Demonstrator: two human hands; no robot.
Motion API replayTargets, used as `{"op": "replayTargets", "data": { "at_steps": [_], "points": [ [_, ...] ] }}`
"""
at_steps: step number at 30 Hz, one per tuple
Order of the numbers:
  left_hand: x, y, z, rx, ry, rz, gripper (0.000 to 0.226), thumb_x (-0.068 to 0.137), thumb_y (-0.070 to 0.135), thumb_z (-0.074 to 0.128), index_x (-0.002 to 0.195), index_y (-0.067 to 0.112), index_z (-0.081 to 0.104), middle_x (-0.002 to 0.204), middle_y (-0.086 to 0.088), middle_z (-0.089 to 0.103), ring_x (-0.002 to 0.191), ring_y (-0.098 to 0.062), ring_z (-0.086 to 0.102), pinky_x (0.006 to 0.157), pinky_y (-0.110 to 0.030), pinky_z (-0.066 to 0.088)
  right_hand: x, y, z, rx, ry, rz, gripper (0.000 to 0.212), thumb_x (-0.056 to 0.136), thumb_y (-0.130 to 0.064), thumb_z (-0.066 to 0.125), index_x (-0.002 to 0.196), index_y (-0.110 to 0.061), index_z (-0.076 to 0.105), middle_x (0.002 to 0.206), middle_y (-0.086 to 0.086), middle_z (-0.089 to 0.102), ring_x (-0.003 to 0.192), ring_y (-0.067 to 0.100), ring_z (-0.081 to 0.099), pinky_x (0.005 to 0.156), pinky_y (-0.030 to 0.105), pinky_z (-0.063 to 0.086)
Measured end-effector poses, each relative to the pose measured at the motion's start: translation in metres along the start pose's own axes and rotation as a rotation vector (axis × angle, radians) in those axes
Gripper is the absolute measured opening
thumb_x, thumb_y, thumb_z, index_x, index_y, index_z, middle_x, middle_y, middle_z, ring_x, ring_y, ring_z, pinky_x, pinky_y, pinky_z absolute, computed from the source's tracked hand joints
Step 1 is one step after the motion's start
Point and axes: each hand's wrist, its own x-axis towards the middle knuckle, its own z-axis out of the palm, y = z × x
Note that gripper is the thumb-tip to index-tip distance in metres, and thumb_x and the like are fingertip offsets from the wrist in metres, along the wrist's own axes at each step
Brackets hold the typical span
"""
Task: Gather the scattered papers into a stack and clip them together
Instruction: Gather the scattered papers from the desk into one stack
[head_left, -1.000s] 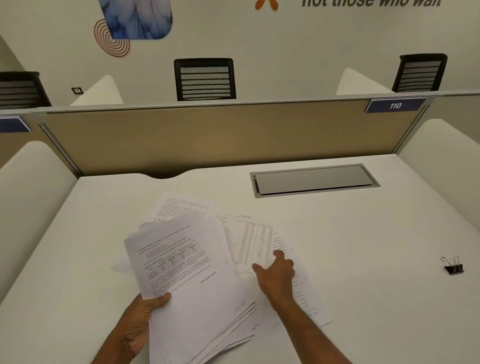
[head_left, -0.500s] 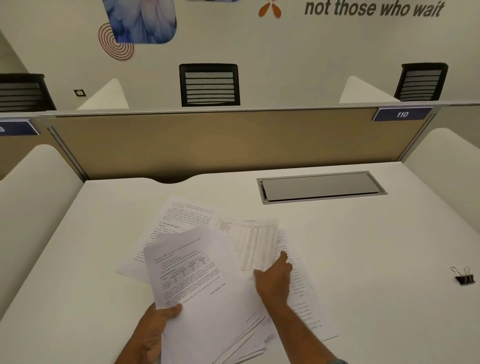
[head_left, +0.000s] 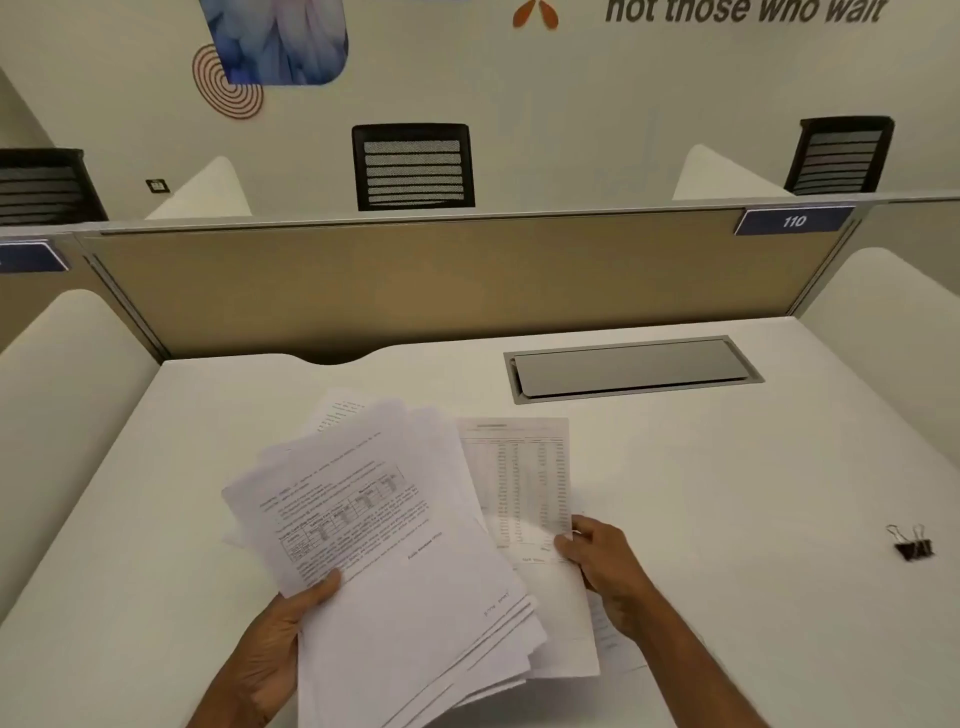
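fanning unevenly: printed papers (head_left: 384, 545), edges misaligned

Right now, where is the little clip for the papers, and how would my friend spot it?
Start at the white desk and go to its right side, well past the right hand and the papers. The binder clip sits there alone on the bare surface. It is small and black with two silver wire loops, the only dark thing on the white desktop.
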Motion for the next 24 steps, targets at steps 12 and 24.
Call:
{"op": "replayTargets", "data": {
  "at_steps": [12,24],
  "points": [
    [-0.014,-0.035,0.035,0.056,-0.054,0.029,0.075,0.065,0.006,0.080,0.137,0.013,0.062,0.132,-0.010,0.071,0.124,-0.032,0.063,0.092,-0.042,0.056,-0.017,-0.010,0.014,-0.026,-0.289,0.054,0.024,0.093,-0.010,0.068,0.116,-0.010,0.076,0.101,0.006,0.081,0.075,0.012,0.076,0.062,0.024,0.058],
    [-0.001,-0.051,0.037,0.160,-0.008,-0.001,0.051,0.085,0.002,0.069,0.135,0.012,0.062,0.135,-0.019,0.067,0.126,-0.043,0.060,0.113,-0.061,0.039,-0.002,0.018,-0.008,-0.971,0.388,0.044,0.076,0.086,-0.049,0.071,0.146,-0.018,0.036,0.140,0.011,0.047,0.133,0.030,0.044,0.103,0.048,0.044]
  ]
}}
